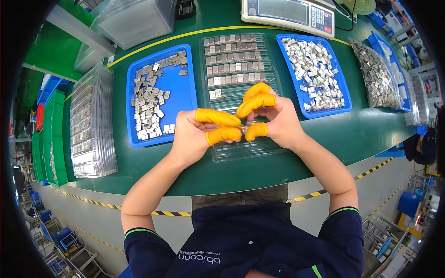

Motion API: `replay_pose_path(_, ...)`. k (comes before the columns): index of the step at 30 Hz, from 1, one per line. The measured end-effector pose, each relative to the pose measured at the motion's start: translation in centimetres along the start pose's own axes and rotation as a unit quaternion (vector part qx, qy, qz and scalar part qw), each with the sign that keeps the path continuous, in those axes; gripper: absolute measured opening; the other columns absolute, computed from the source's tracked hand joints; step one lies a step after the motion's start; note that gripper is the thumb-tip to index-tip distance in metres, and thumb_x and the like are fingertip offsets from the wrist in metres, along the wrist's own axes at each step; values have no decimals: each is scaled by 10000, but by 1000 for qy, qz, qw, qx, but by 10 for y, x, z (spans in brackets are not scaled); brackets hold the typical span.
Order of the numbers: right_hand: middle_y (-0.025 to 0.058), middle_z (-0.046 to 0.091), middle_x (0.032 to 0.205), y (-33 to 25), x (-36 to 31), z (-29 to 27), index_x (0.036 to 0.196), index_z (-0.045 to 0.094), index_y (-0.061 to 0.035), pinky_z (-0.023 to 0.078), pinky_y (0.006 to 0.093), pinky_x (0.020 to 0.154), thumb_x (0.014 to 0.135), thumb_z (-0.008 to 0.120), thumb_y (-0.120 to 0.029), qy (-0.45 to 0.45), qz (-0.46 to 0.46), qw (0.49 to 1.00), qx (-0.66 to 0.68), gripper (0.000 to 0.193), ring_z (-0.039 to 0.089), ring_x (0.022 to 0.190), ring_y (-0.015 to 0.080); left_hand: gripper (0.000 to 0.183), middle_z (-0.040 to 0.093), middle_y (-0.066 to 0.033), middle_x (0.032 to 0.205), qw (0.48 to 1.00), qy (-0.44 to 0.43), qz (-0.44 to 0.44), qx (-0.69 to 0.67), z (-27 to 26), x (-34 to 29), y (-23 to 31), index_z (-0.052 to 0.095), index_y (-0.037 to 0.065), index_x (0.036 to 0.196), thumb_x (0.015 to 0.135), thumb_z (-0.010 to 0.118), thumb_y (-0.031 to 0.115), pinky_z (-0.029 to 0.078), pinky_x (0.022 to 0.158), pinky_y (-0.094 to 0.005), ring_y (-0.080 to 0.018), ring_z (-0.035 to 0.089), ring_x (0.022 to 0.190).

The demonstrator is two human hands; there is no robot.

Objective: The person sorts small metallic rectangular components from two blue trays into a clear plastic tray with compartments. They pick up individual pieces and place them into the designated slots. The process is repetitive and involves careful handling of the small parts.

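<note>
Yellow finger cots cover several fingertips of both my hands. My left hand and my right hand meet in front of me, thumbs and fingers pinched together on a small metal-looking part. Fingers hide most of that part, so its exact kind is unclear. Beneath my hands lies a clear plastic tray. Its far half holds rows of small rectangular silver-grey metal pieces, some with thin wires; the last row has a single pair at its left.
Left is a blue tray of loose metal pieces, beside stacked clear trays. Right stands a blue tray heaped with white, wired parts, then a filled plastic bag. A scale sits at the back, clear boxes back left.
</note>
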State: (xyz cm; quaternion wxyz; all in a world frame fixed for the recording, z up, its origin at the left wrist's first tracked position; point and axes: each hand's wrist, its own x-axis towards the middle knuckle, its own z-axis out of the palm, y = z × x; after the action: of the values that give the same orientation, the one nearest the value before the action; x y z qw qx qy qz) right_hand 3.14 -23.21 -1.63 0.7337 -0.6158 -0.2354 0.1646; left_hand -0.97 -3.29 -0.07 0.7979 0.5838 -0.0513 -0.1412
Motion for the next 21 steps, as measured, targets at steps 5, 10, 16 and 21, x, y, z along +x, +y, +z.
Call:
replay_pose_path(5, 47, 570, 912, 1, 1, 4, 885, 674, -40, 484, 249, 738, 627, 789, -46, -6, -31, 999, -33, 282, 566, 812, 128, 188, 660, -154, 859, 1000, -5, -17, -12, 0, -1, -5, 630, -78, 937, 765, 672, -16, 542, 648, -271, -207, 662, 738)
replay_pose_path(10, 64, 615, 885, 1, 1, 9, 870, 679, -34, 474, 263, 752, 661, 767, -45, 63, -66, 991, -98, 227, 580, 839, 149, 221, 655, -161, 902, 999, 51, 5, -15, 4, 0, -9, 605, -75, 990, 785, 654, -8, 549, 657, -264, -216, 665, 762)
replay_pose_path(16, 56, 628, 896, -9, 7, 10, 906, 689, -46, 445, 289, 815, 735, 706, -75, 62, -114, 974, -187, 174, 576, 892, 176, 313, 619, -173, 1030, 987, 129, 91, 22, 15, -2, -10, 531, -57, 1118, 830, 616, 34, 537, 682, -250, -229, 649, 852)
replay_pose_path(21, 56, 654, 888, -25, 38, -2, 888, 698, -61, 451, 310, 799, 734, 693, -102, 130, -124, 933, -311, 159, 583, 877, 192, 495, 461, -161, 1244, 923, 119, 188, 314, 22, -10, -17, 389, 2, 1265, 847, 596, 170, 399, 938, -416, -306, 449, 1171)
